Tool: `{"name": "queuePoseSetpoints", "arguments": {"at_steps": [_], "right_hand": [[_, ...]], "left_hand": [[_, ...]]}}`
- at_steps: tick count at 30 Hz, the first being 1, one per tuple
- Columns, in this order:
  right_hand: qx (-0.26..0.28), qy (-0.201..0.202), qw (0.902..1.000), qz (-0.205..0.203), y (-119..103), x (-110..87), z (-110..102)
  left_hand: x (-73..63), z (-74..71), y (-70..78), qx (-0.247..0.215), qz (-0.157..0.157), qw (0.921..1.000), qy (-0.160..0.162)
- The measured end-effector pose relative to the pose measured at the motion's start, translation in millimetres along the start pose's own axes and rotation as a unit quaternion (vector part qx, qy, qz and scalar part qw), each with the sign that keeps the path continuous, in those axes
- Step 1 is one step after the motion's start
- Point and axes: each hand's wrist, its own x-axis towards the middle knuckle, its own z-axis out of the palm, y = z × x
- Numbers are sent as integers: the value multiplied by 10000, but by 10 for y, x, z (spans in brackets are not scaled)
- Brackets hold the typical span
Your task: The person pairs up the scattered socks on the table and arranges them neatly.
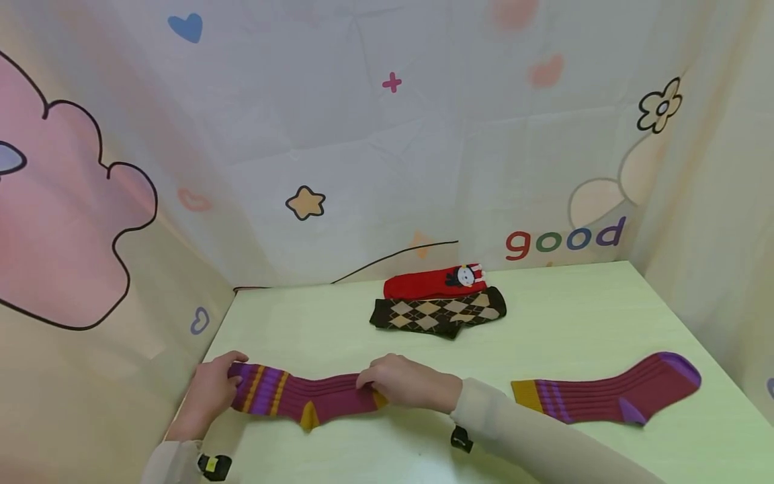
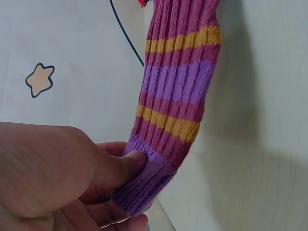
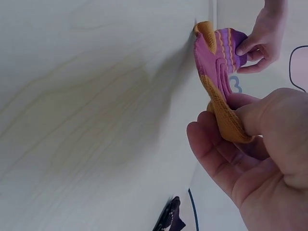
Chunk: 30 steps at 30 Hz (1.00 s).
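One pale-green table (image 1: 574, 316) carries a burgundy ribbed sock (image 1: 598, 396), flat at right. Over the table's left side, a mustard-heeled striped sock (image 1: 335, 396) is held out lengthwise. Behind lie an argyle sock (image 1: 423, 314) and, right beside it, a red character-print sock (image 1: 417, 286). The left hand (image 1: 213, 386) pinches the purple cuff (image 2: 150, 185), the right hand (image 1: 408, 382) the mustard toe (image 3: 226, 115), probably to keep the knit straight.

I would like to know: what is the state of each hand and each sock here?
Yellow-striped sock: held at both ends
Left hand: pinching the cuff
Right hand: pinching the toe
Far-right sock: lying flat on the table
Checked sock: lying flat, not held
Red sock: lying, not held
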Motion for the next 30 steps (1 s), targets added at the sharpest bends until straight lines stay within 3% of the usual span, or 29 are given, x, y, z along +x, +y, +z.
{"name": "queuePoseSetpoints", "arguments": {"at_steps": [11,18,30], "right_hand": [[31,62,9999,119,130,-165,-107],[41,134,9995,270,200,-296,-176],[123,238,9987,432,224,-517,-333]], "left_hand": [[50,53,160,-229,295,9992,163],[93,127,257,-310,670,9962,463],[131,159,438,-308,734,9963,316]]}}
